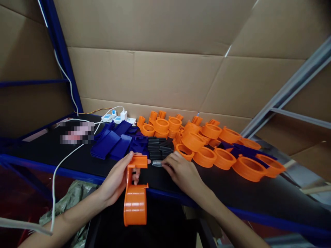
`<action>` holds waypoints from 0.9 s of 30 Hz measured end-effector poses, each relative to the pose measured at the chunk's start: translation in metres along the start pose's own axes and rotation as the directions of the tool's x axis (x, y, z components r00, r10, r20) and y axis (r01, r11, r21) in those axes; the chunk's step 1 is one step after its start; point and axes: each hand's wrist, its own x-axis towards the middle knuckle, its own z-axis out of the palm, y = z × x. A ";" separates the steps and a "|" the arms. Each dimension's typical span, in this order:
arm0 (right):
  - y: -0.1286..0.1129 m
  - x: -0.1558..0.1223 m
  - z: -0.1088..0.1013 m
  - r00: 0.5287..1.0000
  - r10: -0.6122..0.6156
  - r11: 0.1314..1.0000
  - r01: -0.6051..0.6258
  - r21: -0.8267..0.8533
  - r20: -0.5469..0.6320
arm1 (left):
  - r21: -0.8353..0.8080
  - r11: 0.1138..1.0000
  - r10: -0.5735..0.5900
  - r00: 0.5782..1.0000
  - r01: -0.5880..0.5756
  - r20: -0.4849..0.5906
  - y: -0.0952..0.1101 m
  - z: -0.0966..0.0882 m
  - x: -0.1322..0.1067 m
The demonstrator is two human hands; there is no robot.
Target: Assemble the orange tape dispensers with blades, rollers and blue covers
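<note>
My left hand (117, 179) is closed around the upper arm of an orange plastic ring bracket (136, 205), whose ring hangs down past the table's front edge. A short hollow sleeve at the bracket's top points right. Between thumb and fingers, my right hand (181, 170) pinches a small dark grey strip-like piece (156, 163). The piece's left end lies close to the sleeve; a small gap shows between them. Just behind the hands lies a pile of black strips (159, 148).
Blue flat plates (111, 143) are heaped left of the black strips. Several orange ring brackets (204, 156) stand stacked along the back and right. A power strip (119, 119) with a white cable (69, 151) sits at the back left. Cardboard walls (144, 75) enclose the black tabletop (74, 160).
</note>
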 end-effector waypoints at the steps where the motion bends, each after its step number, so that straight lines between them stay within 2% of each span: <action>1: 0.001 0.001 -0.001 1.000 0.013 1.000 -0.013 0.028 0.000 | 0.003 1.000 -0.008 1.000 0.008 0.002 0.000 -0.001 0.000; 5: 0.005 0.006 -0.008 0.995 0.098 0.974 -0.093 0.207 -0.016 | 0.041 0.999 0.018 0.998 -0.020 0.053 0.000 -0.004 0.001; 8: 0.001 0.010 -0.022 0.986 0.160 0.918 -0.133 0.372 -0.042 | 0.077 0.996 0.028 0.993 -0.037 0.112 -0.003 -0.006 0.000; 12: -0.012 0.014 -0.045 0.995 0.099 0.846 -0.071 0.528 -0.025 | 0.170 0.985 -0.019 0.987 -0.008 0.160 -0.008 -0.004 0.000; 16: -0.024 0.020 -0.052 1.000 0.018 0.848 -0.014 0.530 -0.004 | 0.264 0.965 -0.049 0.975 -0.011 0.218 -0.010 0.001 -0.001; 21: -0.029 0.025 -0.042 1.000 -0.025 0.862 0.024 0.506 -0.005 | 0.308 0.950 -0.056 0.949 -0.045 0.312 -0.009 0.002 0.000; 27: -0.034 0.025 -0.048 0.999 -0.042 0.874 0.052 0.482 -0.032 | 0.304 0.952 -0.064 0.947 -0.036 0.315 -0.010 0.000 -0.001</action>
